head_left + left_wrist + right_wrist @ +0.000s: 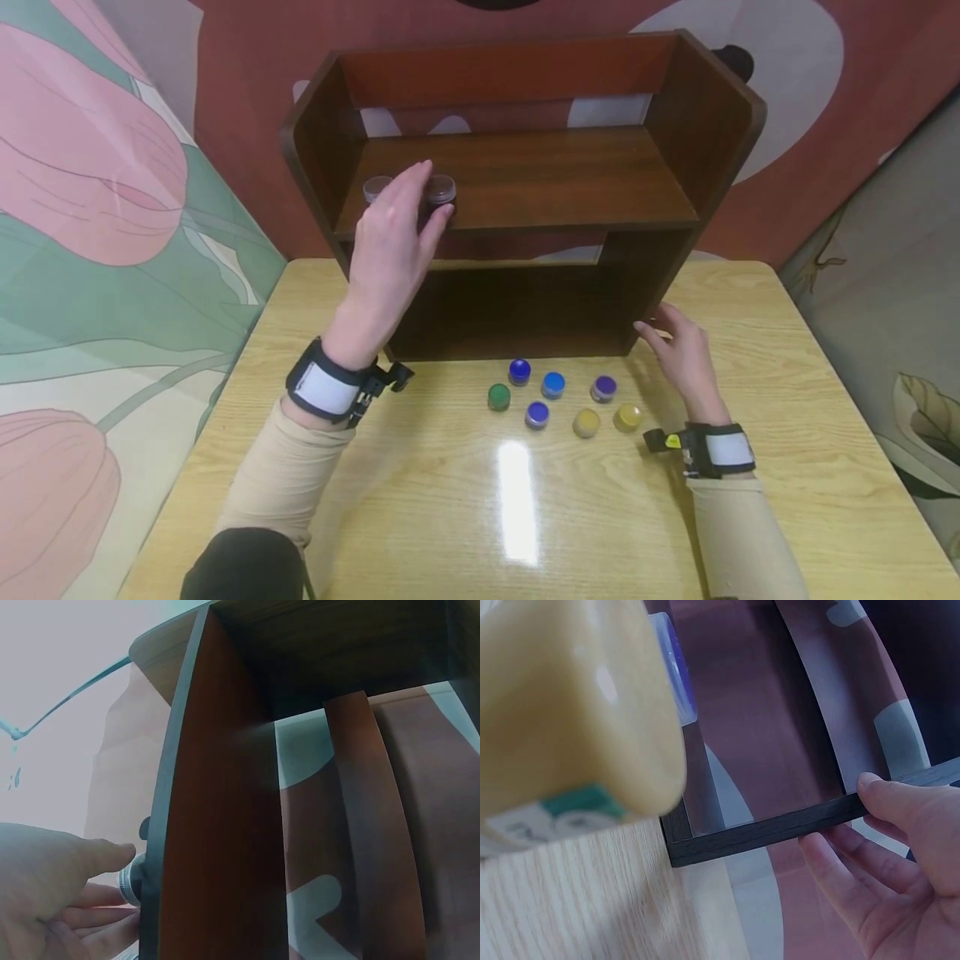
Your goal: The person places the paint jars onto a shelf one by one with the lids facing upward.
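My left hand (390,237) pinches a small paint jar (441,190) with a clear lid and dark contents, standing at the front of the upper shelf board (555,179). Left of it, partly behind the fingers, is a second clear-lidded jar (377,188). In the left wrist view, thumb and fingers lie about the jar (132,880) at the board's edge. Low on the right, my right hand (682,358) grips the front edge of the brown shelf unit's side panel (772,830), thumb on one face and fingers on the other.
Several paint jars stand on the wooden table before the unit: green (498,397), blue (553,385), purple (603,388) and yellow (587,422) among them. One yellow jar (577,712) looms close to the right wrist camera. A patterned wall covering (247,125) lies behind.
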### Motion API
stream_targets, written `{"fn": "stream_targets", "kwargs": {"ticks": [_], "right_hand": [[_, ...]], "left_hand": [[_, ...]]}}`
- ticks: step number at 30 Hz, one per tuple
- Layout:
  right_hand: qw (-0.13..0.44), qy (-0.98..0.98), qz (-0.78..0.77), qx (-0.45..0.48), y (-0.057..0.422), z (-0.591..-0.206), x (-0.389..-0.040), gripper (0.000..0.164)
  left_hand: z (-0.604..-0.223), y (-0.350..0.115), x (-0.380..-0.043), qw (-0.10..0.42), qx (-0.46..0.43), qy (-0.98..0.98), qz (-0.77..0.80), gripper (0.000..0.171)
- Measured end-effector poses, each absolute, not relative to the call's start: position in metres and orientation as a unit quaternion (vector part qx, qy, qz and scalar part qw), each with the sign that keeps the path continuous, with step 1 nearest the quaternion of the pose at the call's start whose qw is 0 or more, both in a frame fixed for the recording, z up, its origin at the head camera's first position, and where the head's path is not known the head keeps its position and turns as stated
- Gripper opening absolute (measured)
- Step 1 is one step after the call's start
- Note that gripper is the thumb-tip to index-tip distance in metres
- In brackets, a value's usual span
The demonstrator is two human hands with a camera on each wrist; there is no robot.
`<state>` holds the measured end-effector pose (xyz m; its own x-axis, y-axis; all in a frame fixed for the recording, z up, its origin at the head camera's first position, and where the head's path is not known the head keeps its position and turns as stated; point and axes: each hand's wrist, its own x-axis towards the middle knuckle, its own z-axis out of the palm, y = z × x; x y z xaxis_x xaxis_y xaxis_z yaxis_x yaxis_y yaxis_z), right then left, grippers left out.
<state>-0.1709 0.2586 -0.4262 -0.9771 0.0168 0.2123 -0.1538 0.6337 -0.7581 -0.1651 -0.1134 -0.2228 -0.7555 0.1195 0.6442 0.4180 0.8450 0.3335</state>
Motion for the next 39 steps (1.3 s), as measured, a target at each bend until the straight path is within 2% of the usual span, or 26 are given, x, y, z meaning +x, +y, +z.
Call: {"fn": "stream_targets", "kwargs": {"ticks": [4,11,18,21,26,32,39], "right_hand": [[0.093,-0.9,0.424,0.033,0.258,-0.425,-0.171,0.045],[0.084,-0.901,0.424,0.026,0.257,-0.422,-0.171,0.046],[0.103,-0.898,0.426,0.035,0.256,-0.422,-0.17,0.041],[0.111,-0.896,0.428,0.039,0.255,-0.421,-0.17,0.039],[0.113,-0.895,0.429,0.04,0.256,-0.42,-0.17,0.039],[0.106,-0.896,0.43,0.037,0.257,-0.421,-0.17,0.04],[0.099,-0.895,0.433,0.032,0.257,-0.417,-0.168,0.043]], "left_hand": [[-0.221,-0.114,-0.16,0.352,-0.157,-0.896,-0.223,0.048],[-0.22,-0.112,-0.148,0.456,-0.229,-0.836,-0.202,0.031],[-0.239,-0.108,-0.137,0.459,-0.32,-0.804,-0.199,0.019],[-0.253,-0.105,-0.134,0.429,-0.365,-0.801,-0.202,0.016],[-0.285,-0.101,-0.135,0.346,-0.407,-0.821,-0.203,0.014],[-0.324,-0.099,-0.138,0.257,-0.396,-0.861,-0.191,0.015],[-0.35,-0.099,-0.133,0.124,-0.35,-0.913,-0.171,0.024]]}}
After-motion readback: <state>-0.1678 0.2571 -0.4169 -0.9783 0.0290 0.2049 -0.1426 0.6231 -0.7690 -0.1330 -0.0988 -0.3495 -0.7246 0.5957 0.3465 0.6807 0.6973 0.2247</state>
